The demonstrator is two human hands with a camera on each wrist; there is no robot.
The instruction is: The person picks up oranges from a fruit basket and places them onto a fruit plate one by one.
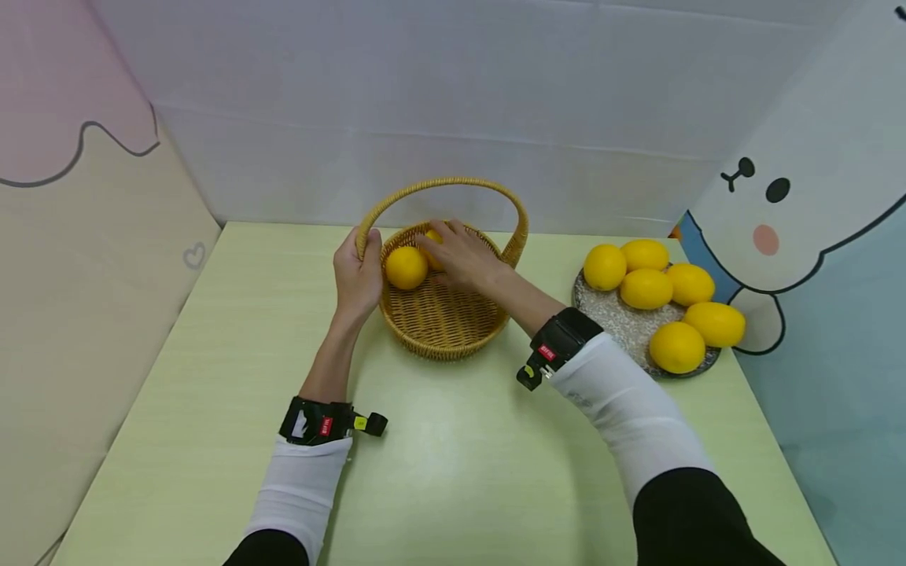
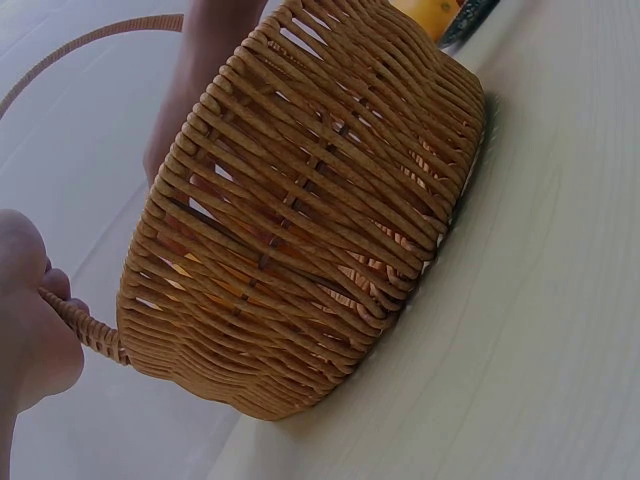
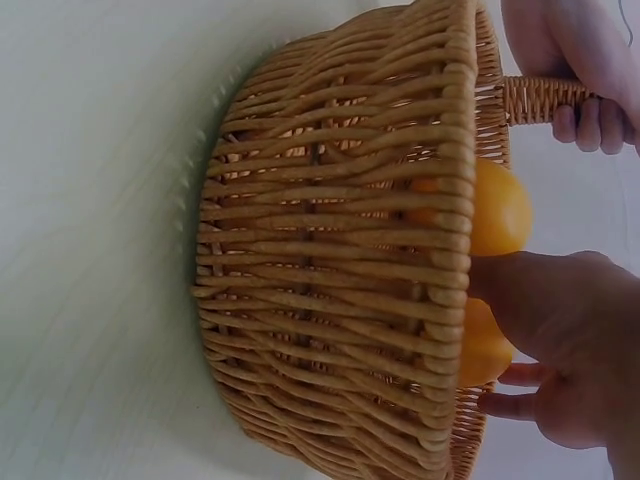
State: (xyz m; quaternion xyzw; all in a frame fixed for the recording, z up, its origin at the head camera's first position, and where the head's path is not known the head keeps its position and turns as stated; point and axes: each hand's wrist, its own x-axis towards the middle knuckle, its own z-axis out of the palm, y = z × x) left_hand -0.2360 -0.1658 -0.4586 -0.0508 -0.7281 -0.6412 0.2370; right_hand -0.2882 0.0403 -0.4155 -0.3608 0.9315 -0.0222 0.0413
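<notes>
A wicker basket (image 1: 442, 334) with an arched handle stands on the table. My left hand (image 1: 357, 271) grips the handle low on its left side, and the left wrist view shows the fingers wrapped round its base (image 2: 90, 328). My right hand (image 1: 460, 255) reaches over the rim into the back of the basket. Its thumb and fingers go round a yellow lemon (image 3: 485, 348), partly hidden beneath the hand in the head view. Beside it in the basket, towards the left, sits another lemon (image 1: 406, 268).
At the right of the table lies a round grey speckled plate (image 1: 623, 318) with several lemons (image 1: 646, 288) along its back and right side. The pale table (image 1: 460, 472) meets a white backdrop (image 1: 439, 102) close behind the basket. Printed panels flank it on both sides.
</notes>
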